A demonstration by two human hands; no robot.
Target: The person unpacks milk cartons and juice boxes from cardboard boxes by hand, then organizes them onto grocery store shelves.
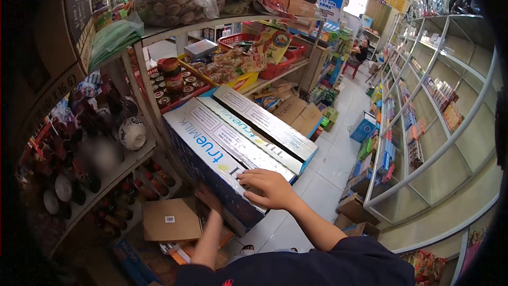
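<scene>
Large white-and-blue milk cartons (222,145) marked "true MILK" stand side by side in front of me, their tops facing up. My right hand (269,188) lies on the near corner of the closest carton, fingers stretched over its top edge. Lower and to the left, my left hand (209,200) is beside that carton's dark blue side, close to a brown cardboard box (172,220) with a small white label. Motion smears the left fingers, so their grip does not show.
Left shelves hold dark bottles (153,180) and a white patterned jar (132,133). Behind the cartons are a red tray of jars (177,87) and a red basket (278,69). A tiled aisle (333,143) runs past glass shelving (444,122); a person (360,50) sits far back.
</scene>
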